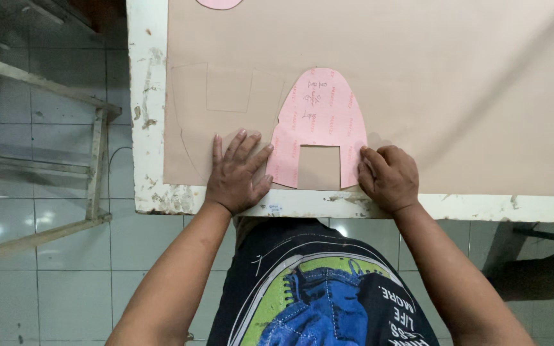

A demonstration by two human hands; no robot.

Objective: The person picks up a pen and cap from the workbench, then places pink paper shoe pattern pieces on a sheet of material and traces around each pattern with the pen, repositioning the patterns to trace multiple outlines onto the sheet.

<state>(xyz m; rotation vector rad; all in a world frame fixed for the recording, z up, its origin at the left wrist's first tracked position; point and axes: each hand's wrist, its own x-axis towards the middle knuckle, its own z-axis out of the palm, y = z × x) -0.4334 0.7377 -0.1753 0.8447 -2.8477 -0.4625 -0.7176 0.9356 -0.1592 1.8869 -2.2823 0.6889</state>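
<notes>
The left hand (237,174), spread flat at frame centre, should keep pinning the pink template (320,125) on the tan sheet (456,96) while the curled right hand (389,177), whose grasp I cannot tell, traces tight along its edge.

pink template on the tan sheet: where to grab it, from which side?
Probably the rounded top of the pink template, coming from the far side. It lies flat on the tan sheet; the left hand and right hand crowd its lower corners, and the notch splits the bottom edge.
</notes>
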